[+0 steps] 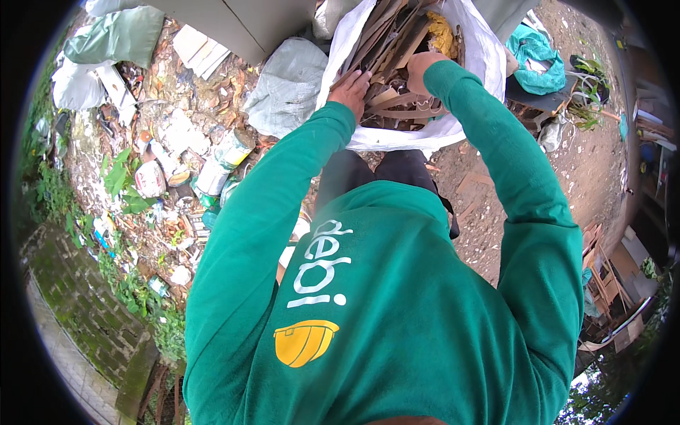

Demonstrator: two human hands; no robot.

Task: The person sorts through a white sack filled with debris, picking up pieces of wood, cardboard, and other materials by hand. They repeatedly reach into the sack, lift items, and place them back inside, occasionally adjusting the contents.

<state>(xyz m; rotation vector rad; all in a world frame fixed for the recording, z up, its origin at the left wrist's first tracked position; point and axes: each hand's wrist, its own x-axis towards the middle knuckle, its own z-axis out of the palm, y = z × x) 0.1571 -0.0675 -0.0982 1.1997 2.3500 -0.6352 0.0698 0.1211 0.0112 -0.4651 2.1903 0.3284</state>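
Note:
In front of my legs stands a white sack (pixel 486 67) with its mouth wide. Long brown wood strips (pixel 388 35) and curled thin offcuts (pixel 411 106) fill it. My left hand (pixel 350 93) rests on the sack's left rim, its fingers stretched over the ends of the strips. Deeper in the mouth, my right hand (pixel 421 72) is curled closed among the wood pieces; its fingertips are hidden, so what it grips does not show. Just beyond that hand lies a crumpled yellow piece (pixel 440 34), inside the sack's far side.
A grey-white sack (pixel 287 85) leans at the left of the filled one, below a grey panel (pixel 212 21). Litter and plastic packaging (pixel 212 177) cover the ground on the left. A teal bag (pixel 536 60) lies to the right, with scrap boards (pixel 605 283) farther down.

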